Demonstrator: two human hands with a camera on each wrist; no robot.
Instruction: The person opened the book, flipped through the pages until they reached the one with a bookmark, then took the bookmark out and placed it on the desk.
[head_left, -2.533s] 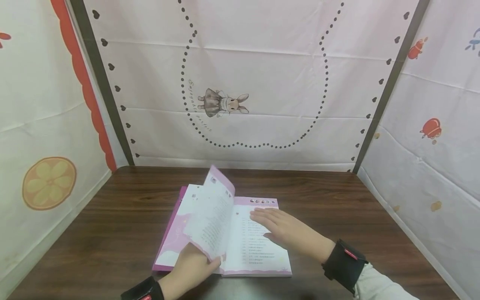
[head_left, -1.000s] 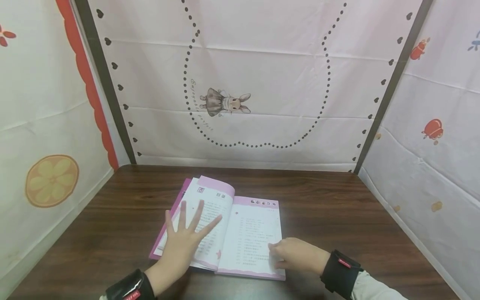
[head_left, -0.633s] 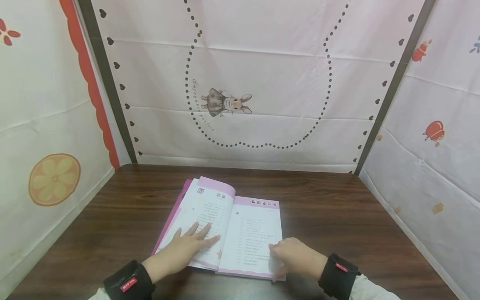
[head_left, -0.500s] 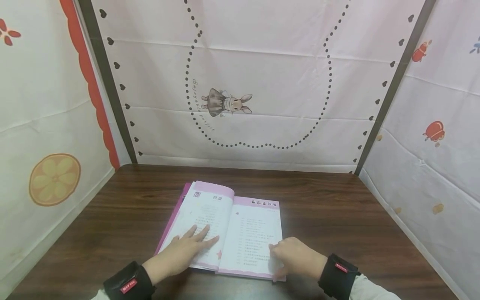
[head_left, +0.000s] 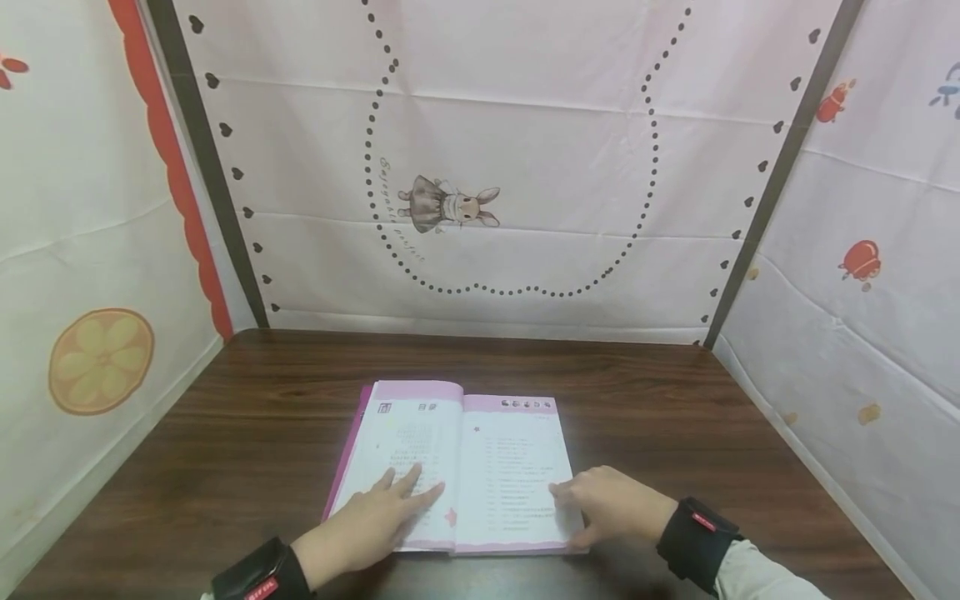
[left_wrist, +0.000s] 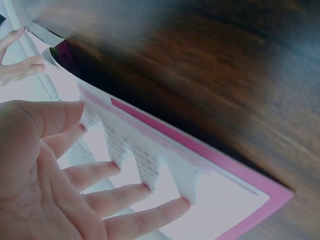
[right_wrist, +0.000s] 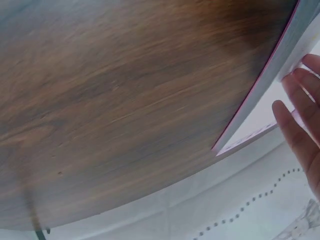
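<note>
Brown table (head_left: 675, 417), hands (head_left: 367, 521) (head_left: 615, 504) on open book (head_left: 510, 467)

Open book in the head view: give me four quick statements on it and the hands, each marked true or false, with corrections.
1. The book lies open on the table. True.
2. The left hand is curled into a fist. False: the left hand is on the left page, its fingers spread.
3. The right hand is at the outer edge of the right page. True.
4. The visible cover edge is green. False: the cover edge is magenta.
</note>
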